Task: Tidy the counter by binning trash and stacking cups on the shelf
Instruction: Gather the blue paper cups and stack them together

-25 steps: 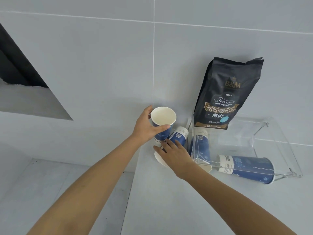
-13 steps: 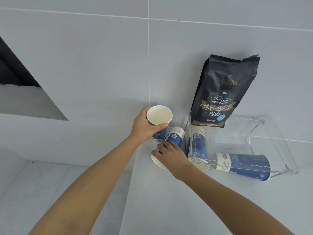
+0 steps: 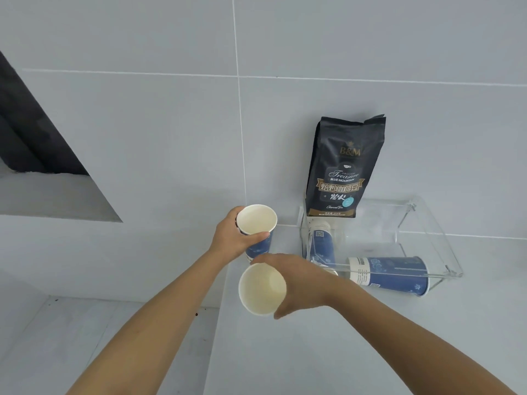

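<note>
My left hand (image 3: 232, 238) grips an upright blue paper cup (image 3: 258, 230) with a white inside, held near the wall at the counter's left end. My right hand (image 3: 299, 283) holds a second blue paper cup (image 3: 262, 289) lifted off the counter, its open mouth tilted toward me, just below the first cup. Two more blue cups lie on their sides under the clear acrylic shelf (image 3: 427, 240): one (image 3: 320, 243) at its left end, one (image 3: 390, 273) along its front.
A black coffee bean bag (image 3: 343, 169) stands on the acrylic shelf against the tiled wall. The white counter (image 3: 313, 352) ends at a left edge, with a lower floor-like surface (image 3: 85, 337) beyond it. A dark opening (image 3: 25, 132) sits at upper left.
My right hand has closed on the cup that lay on the counter and lifted it toward me. The left hand still holds its upright cup in about the same spot.
</note>
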